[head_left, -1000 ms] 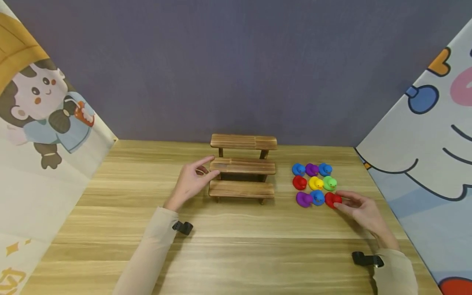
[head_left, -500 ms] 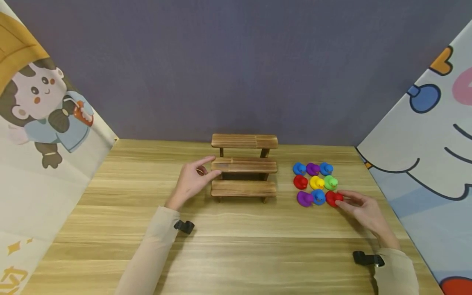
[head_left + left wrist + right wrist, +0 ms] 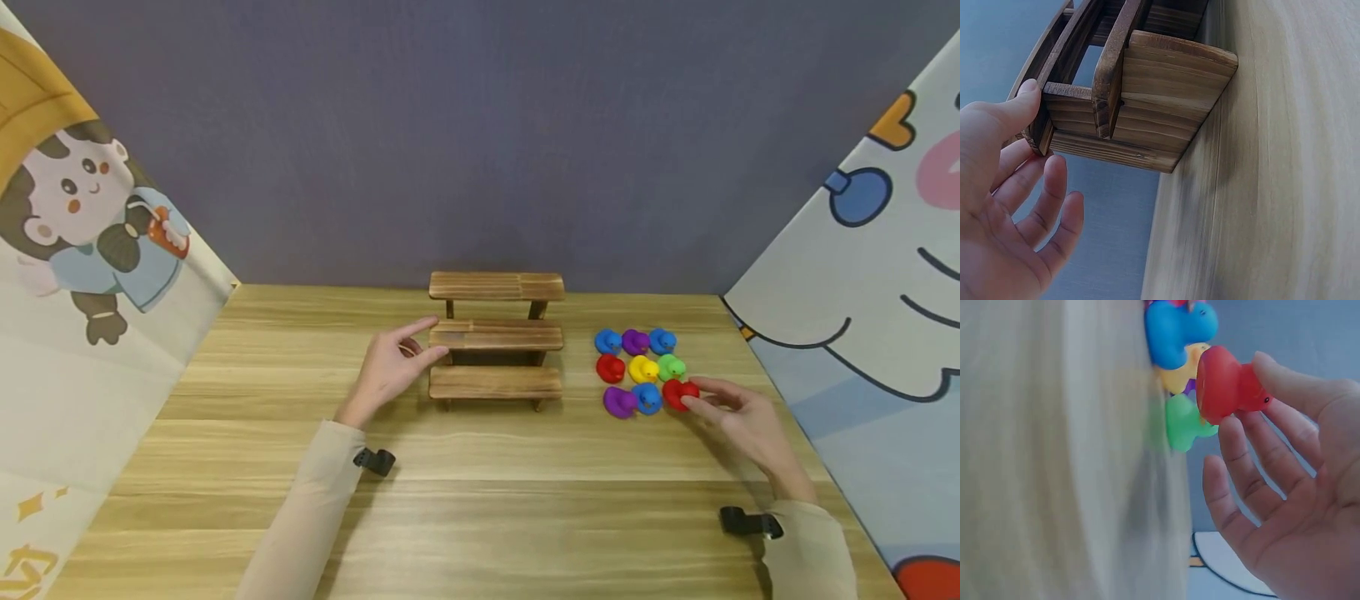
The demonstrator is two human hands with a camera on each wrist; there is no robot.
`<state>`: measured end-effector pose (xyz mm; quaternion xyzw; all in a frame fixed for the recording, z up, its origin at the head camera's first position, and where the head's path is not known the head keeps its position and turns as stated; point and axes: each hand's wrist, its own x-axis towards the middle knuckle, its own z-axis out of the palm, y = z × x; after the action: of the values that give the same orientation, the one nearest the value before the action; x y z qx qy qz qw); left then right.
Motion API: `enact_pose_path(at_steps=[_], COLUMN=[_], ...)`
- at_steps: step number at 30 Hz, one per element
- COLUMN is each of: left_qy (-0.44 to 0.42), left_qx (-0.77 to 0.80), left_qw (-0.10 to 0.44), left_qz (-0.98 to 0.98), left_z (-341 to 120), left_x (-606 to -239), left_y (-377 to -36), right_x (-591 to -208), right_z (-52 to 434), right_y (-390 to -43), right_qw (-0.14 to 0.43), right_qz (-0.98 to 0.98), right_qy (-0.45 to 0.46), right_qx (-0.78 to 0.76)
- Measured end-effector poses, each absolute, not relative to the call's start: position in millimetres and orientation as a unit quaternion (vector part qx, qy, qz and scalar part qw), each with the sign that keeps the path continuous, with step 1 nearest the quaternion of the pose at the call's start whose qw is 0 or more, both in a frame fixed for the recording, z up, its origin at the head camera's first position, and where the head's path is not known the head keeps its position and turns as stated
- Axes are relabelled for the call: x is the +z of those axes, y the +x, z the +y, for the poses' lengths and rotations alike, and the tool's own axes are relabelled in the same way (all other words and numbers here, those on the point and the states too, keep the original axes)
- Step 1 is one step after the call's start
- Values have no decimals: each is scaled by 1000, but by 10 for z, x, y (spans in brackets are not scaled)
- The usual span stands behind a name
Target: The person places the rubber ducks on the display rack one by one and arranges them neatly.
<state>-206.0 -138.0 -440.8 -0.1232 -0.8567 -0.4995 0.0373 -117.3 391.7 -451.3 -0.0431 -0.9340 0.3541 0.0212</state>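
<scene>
So, red duck [image 3: 677, 393]: I had it at the right end of the nearest duck row, upright and seemingly just off the tabletop [image 3: 495, 533].
Right hand [image 3: 744, 418]: thumb and fingertips pinched that duck, the thumb at its head, the little finger standing free.
Left hand [image 3: 388, 367]: thumb and forefinger pinched the wooden stand [image 3: 497, 337] at the left end of its middle step; the other fingers curled loosely.
Step in hand: I judged it to be lifting one duck out of its row while the stand was steadied.
Next move: it called, I thought, for a sure pinch and enough height to spare the neighbours.
Duck edges: the green duck [image 3: 670, 368] sat just behind, the front-row blue duck [image 3: 647, 398] just to the left; a knock seemed likeliest there.
Stand edges: the steps' right ends faced the ducks across bare wood.
Open room: the widest stretch lay toward the person; the dark wall [image 3: 495, 142] closed the back, and the printed panel [image 3: 862, 292] bounded the right.
</scene>
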Motion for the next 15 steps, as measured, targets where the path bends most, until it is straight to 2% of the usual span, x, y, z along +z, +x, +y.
enact_pose_path(at_steps=[8, 15], left_qy=[-115, -116], left_qx=[-498, -503], left_qw=[34, 31], left_qz=[-859, -856], left_z=[-1388, -1386], left_x=[-4388, -4384], left_y=[-2035, -2015], right_x=[-4292, -4169], right_z=[3799, 3696], right_y=[-1185, -1198], right_qw=[50, 46], right_qz=[-929, -919], right_qy=[-24, -23], right_qx=[365, 391])
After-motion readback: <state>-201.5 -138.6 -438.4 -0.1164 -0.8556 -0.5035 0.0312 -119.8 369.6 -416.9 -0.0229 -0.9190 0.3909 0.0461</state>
